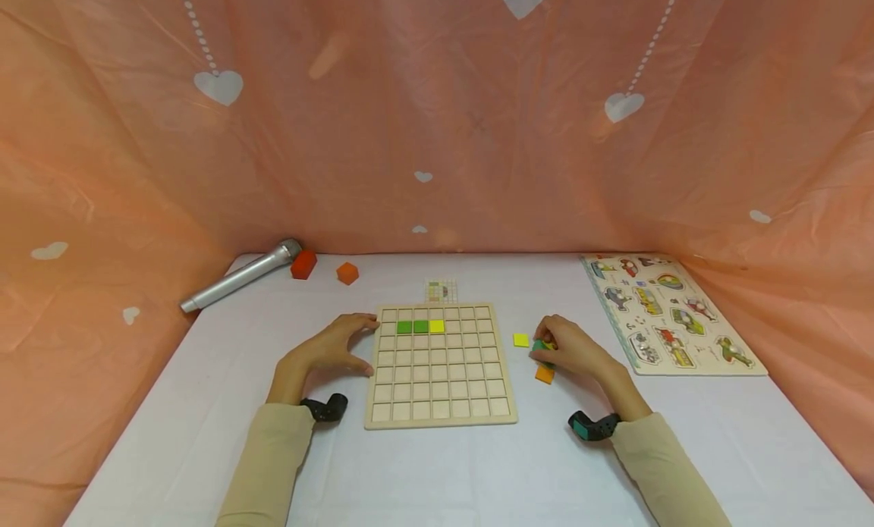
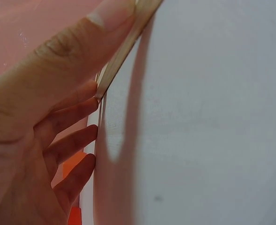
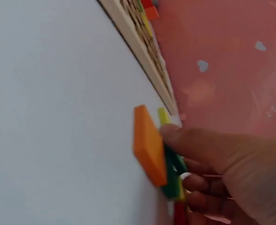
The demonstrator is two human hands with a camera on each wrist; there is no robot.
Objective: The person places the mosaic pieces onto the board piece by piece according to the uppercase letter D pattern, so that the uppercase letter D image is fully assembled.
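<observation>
Grid board lies central on the bench, rows running left to right, three tiles in its second-farthest row; left hand, fingers spread, touches its left edge; right hand, fingers curled, pinches a green tile.

A pale wooden grid board lies flat, two green tiles and a yellow tile in its second-farthest row, with a loose yellow tile, an orange tile and, apparently pinched by the right hand, a green piece to its right.
</observation>
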